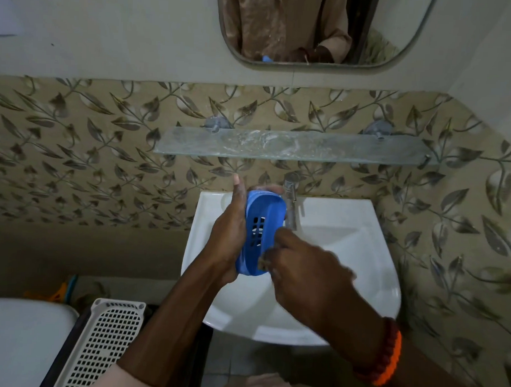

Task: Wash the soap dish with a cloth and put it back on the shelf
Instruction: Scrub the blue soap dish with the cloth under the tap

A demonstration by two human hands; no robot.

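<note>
The soap dish [261,232] was a blue plastic oval with a block of small square drain holes in its floor. It was held up on edge above the back left part of the sink [362,255], its long axis running roughly front to back and its holed face turned to the right. A small scrap of brownish cloth [263,262] touched its lower right rim. The glass shelf [293,145] on the tiled wall above was wet and carried nothing.
</note>
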